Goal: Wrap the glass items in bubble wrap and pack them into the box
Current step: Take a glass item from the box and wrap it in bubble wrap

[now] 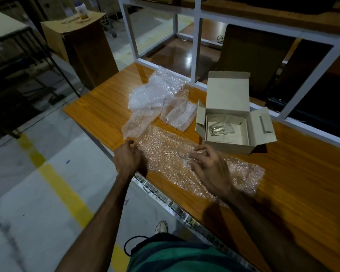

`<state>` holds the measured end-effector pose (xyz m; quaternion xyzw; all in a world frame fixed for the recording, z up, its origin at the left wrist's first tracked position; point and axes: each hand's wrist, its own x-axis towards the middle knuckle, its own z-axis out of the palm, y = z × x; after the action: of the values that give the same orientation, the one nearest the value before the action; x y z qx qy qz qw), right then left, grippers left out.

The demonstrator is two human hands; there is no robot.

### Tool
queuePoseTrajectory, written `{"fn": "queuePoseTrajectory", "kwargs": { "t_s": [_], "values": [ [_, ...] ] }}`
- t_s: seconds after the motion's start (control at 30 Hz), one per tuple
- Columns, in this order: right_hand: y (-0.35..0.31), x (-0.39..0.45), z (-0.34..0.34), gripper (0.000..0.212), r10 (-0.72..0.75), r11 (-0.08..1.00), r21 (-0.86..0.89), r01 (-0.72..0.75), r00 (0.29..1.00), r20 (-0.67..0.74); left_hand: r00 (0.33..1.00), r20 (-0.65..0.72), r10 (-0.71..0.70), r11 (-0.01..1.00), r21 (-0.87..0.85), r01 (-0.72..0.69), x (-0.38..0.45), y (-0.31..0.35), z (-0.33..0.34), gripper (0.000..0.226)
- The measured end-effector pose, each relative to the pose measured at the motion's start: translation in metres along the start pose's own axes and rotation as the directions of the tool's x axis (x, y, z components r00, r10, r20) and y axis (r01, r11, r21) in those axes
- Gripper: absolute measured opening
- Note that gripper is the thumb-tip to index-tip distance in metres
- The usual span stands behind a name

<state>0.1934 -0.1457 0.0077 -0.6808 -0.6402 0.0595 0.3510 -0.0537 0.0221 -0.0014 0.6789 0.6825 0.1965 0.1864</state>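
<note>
No legible text on anything here.

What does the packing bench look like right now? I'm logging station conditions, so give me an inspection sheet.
Surface: wooden table, glossy.
Job's things: open cardboard box holding one unwrapped glass; second glass lying on a flat bubble wrap sheet.
Clutter: loose bubble wrap pile behind the sheet.
Grippers: left hand at the sheet's left edge, grip unclear; right hand holds the second glass.
Cables: dark cord beyond the white frame.
Surroundings: tall carton with a bottle on top; yellow floor line.
</note>
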Motion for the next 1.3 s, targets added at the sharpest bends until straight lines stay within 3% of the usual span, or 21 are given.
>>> {"fn": "queuePoseTrajectory", "kwargs": {
  "t_s": [0.1,0.23,0.3,0.4,0.57,0.7,0.8,0.9,0.93,1.07,1.17,1.3],
  "values": [
    [-0.001,0.001,-0.004,0.024,0.006,1.0,0.014,-0.006,1.0,-0.014,0.998,0.022,-0.058,0.969,-0.237,0.062,0.002,0.007,-0.006,0.039],
    [0.003,0.002,-0.01,0.021,0.062,0.995,0.081,-0.06,0.998,-0.018,0.998,0.061,0.031,0.903,-0.43,-0.002,0.005,0.016,-0.023,0.018],
    [0.005,0.002,-0.011,0.019,0.084,0.991,0.108,-0.083,0.996,-0.007,0.988,0.148,0.048,0.823,-0.566,0.045,0.0,0.024,-0.034,0.006],
    [0.006,0.002,-0.012,0.02,0.105,0.986,0.132,-0.105,0.994,0.007,0.944,0.313,0.101,0.706,-0.692,0.153,-0.01,0.041,-0.046,0.014],
    [0.008,0.003,-0.008,0.031,0.136,0.979,0.152,-0.138,0.99,0.023,0.791,0.574,0.214,0.38,-0.794,0.473,-0.016,0.054,-0.046,0.001],
    [0.008,0.004,-0.007,0.03,0.146,0.977,0.15,-0.149,0.989,0.031,0.674,0.683,0.282,0.201,-0.729,0.654,-0.008,0.043,-0.033,0.022],
    [0.007,0.003,-0.006,0.027,0.161,0.974,0.157,-0.164,0.986,0.033,0.664,0.674,0.325,-0.024,-0.696,0.718,-0.005,0.035,-0.027,0.018],
    [0.007,0.003,-0.004,0.028,0.168,0.969,0.179,-0.172,0.985,0.034,0.72,0.655,0.229,-0.215,-0.688,0.693,-0.009,0.025,-0.016,0.041],
    [0.008,0.003,-0.004,0.029,0.17,0.967,0.185,-0.174,0.985,0.037,0.712,0.684,0.156,-0.219,-0.679,0.701,-0.008,0.02,-0.007,0.042],
    [0.01,0.003,-0.003,0.028,0.166,0.969,0.178,-0.169,0.986,0.034,0.588,0.807,0.043,0.088,-0.59,0.803,-0.022,0.015,0.014,0.031],
    [0.007,0.004,-0.004,0.027,0.163,0.968,0.187,-0.166,0.986,0.031,0.58,0.806,0.12,0.1,-0.591,0.8,-0.03,0.025,0.014,0.04],
    [0.004,0.005,-0.006,0.025,0.165,0.967,0.189,-0.169,0.986,0.037,0.569,0.791,0.226,0.147,-0.605,0.782,-0.031,0.052,0.004,0.029]
  ]
}}
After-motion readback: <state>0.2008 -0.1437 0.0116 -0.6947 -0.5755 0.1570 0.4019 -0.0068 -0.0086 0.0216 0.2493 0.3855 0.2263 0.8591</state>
